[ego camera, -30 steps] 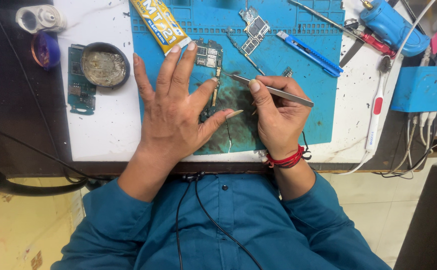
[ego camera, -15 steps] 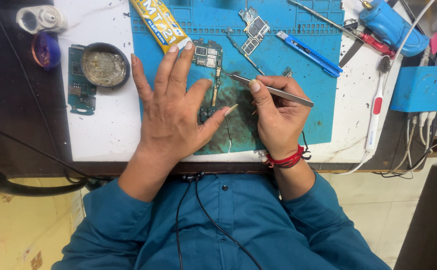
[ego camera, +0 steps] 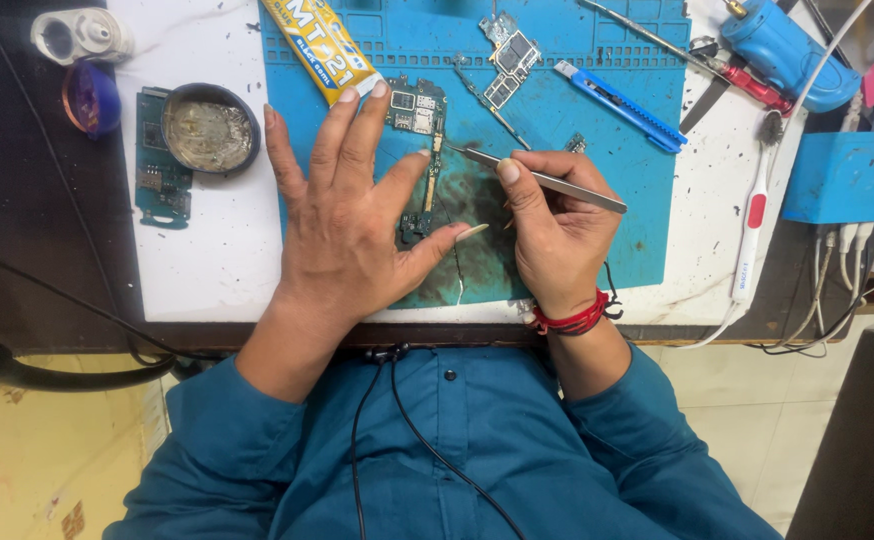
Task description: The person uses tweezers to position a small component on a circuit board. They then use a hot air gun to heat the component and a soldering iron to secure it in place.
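My left hand (ego camera: 347, 215) lies flat with fingers spread on a blue work mat (ego camera: 617, 215), pinning a green phone circuit board (ego camera: 417, 125) under its fingertips. My right hand (ego camera: 557, 225) grips metal tweezers (ego camera: 542, 180), whose tips point left and touch the board's narrow part beside my left fingers. The middle of the board is hidden under my left hand. A dark stained patch (ego camera: 477, 265) marks the mat between the hands.
A yellow glue tube (ego camera: 322, 45), a second small board (ego camera: 509, 55), a blue knife (ego camera: 622, 105), a round tin (ego camera: 209, 128) on a green board (ego camera: 157, 195), a white brush (ego camera: 752, 225), a blue box (ego camera: 842, 175) and a blue bottle (ego camera: 787, 50) surround the mat.
Both hands stay in nearly the same place. The tweezers' tips have shifted only slightly on the board.
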